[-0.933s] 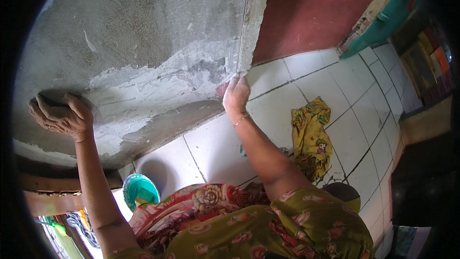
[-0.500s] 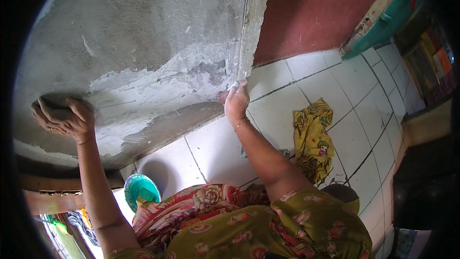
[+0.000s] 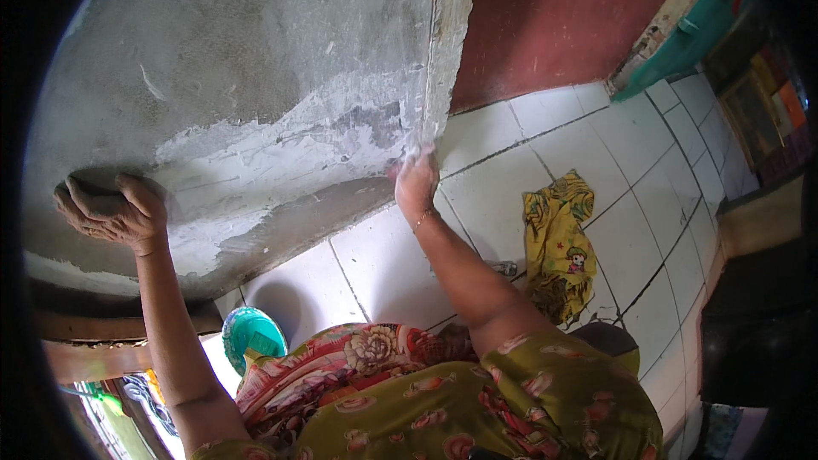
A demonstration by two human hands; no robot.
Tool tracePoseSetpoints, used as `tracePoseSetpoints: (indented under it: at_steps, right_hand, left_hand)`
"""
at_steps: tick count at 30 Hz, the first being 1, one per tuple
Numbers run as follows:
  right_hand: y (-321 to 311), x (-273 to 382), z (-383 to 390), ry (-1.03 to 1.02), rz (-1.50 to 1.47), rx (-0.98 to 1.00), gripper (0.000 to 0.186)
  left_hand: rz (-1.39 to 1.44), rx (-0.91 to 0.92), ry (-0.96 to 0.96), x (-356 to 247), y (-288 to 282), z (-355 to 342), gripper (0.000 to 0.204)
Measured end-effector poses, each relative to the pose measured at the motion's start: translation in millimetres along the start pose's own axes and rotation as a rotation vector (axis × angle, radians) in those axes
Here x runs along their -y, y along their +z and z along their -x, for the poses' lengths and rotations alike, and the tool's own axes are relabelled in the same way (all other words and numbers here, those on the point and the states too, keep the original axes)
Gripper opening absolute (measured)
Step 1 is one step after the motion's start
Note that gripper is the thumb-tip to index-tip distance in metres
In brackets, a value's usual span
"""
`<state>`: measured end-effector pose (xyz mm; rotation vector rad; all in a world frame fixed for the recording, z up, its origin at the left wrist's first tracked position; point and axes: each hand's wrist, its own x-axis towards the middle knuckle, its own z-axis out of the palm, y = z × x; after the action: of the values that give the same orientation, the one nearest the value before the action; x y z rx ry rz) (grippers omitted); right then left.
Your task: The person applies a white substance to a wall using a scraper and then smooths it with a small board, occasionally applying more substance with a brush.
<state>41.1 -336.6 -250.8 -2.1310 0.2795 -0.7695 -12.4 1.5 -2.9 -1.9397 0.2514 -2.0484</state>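
Note:
My left hand (image 3: 118, 215) rests against the grey plastered wall (image 3: 264, 43), thumb and fingers spread, with nothing visible in it. At the wall's right edge, low down, my right hand (image 3: 416, 183) is closed with whitish smears over its fingertips. A small reddish bit (image 3: 393, 172) shows beside its fingers; what they grip is mostly hidden, and motion blurs the fingertips. A band of whitish filler (image 3: 256, 149) runs along the lower wall between my hands, rough and uneven at its borders.
A teal tub (image 3: 254, 334) stands on white floor tiles (image 3: 319, 277) near my lap. Yellow printed cloth (image 3: 558, 247) lies crumpled right of my right forearm. Beyond the corner is a red wall (image 3: 571, 21), with green fabric (image 3: 682, 34) farther right. A wooden edge (image 3: 94, 358) is at lower left.
My right hand has shifted slightly left at the wall's corner, its fingertips now blurred. The left hand stays in place on the wall.

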Motion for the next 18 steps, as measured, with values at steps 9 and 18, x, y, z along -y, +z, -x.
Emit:
tracePoseSetpoints:
  at_steps: [9, 18]
  right_hand:
    - [-65, 120, -63, -0.138, -0.269, -0.126, 0.024]
    - [27, -39, 30, 0.039, -0.021, 0.074, 0.029]
  left_hand:
    - [-0.03, -0.001, 0.022, 7, -3, 7, 0.068]
    - [-0.031, 0.004, 0.012, -4, 4, -4, 0.067]
